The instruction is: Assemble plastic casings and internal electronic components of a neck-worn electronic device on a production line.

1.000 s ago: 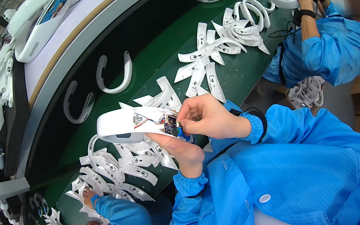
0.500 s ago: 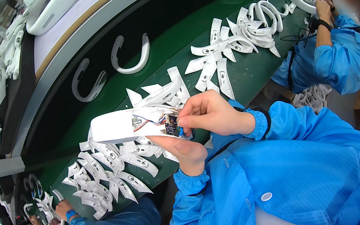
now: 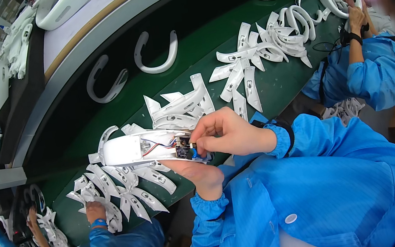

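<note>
A co-worker's hand (image 3: 95, 211) reaches among white plastic pieces (image 3: 157, 179) at near left; mid-scene, above a green table (image 3: 279, 91), a white casing (image 3: 122, 150) is grasped from beneath by the left hand (image 3: 200, 171), the right hand (image 3: 227, 132) pinching at its circuit board (image 3: 182, 148), exact grip hidden; a blue-clad co-worker (image 3: 380, 78) stands far right.

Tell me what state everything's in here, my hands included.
White housing: held, open, insides showing.
Circuit board: exposed inside it.
Wires: uncovered, loosely curved.
Left hand: supporting the housing from below.
Right hand: fingertips at the board; grip contents unclear.
Curved white covers: in loose, overlapping piles.
U-shaped white pieces: lying apart.
</note>
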{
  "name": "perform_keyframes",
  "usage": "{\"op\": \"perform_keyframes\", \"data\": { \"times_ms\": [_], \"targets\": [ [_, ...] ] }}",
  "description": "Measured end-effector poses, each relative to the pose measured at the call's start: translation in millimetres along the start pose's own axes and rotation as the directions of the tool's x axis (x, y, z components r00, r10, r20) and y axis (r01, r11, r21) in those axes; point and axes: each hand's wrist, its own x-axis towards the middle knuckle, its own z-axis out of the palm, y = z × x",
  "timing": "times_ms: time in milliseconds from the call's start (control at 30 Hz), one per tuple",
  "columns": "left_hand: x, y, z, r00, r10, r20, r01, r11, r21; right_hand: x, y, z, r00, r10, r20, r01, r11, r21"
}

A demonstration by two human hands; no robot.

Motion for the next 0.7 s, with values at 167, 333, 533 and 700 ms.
{"op": "perform_keyframes", "data": {
  "times_ms": [167, 333, 533, 700],
  "targets": [
    [3.8, -3.1, 2.6, 0.999, 0.042, -0.02, -0.042, 0.999, -0.015, 1.9, 3.0, 2.9, 0.999, -0.008, -0.031, 0.007, 1.0, -0.022],
    [9.9, -9.8, 1.7, 0.997, 0.069, 0.024, -0.07, 0.995, 0.07, 6.7, 14.7, 8.2, 0.854, -0.519, -0.027, 0.366, 0.637, -0.679],
    [22.4, -29.4, -16.5, 0.993, 0.098, -0.06, -0.097, 0.995, 0.029, 18.5, 15.3, 1.4, 0.928, -0.366, -0.067, 0.22, 0.685, -0.694],
    [38.4, -2.6, -39.4, 0.974, -0.228, 0.003, 0.209, 0.885, -0.415, 20.4, 33.2, -79.6, 0.98, -0.106, -0.17, -0.067, 0.627, -0.776]
  ]
}}
